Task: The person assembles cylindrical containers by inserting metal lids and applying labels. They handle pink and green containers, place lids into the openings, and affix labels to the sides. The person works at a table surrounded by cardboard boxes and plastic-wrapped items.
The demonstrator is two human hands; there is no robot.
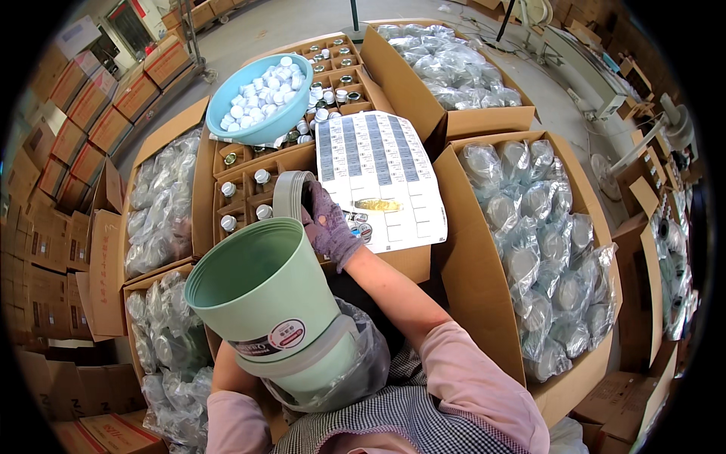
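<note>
A pale green plastic bucket (257, 265) with an open, ribbed mouth is tilted in front of my chest. It has a dark and white label, a grey band lower down and a clear plastic bag (370, 356) around its base. My right hand (331, 227), in a purple-grey knit glove, grips a round grey screw lid (289, 195) just above the bucket's far rim. My left forearm (231, 369) goes behind the bucket, and the bucket hides that hand. Beside the right hand lies a printed sheet of stickers (378, 170) with a yellowish strip on it.
A light blue basin (261, 136) of white caps rests on a divided carton (291, 160) holding capped bottles. Cartons of plastic-wrapped containers stand at the right (537, 250), far right (461, 68) and left (162, 200). Stacked brown boxes (113, 117) line the left side.
</note>
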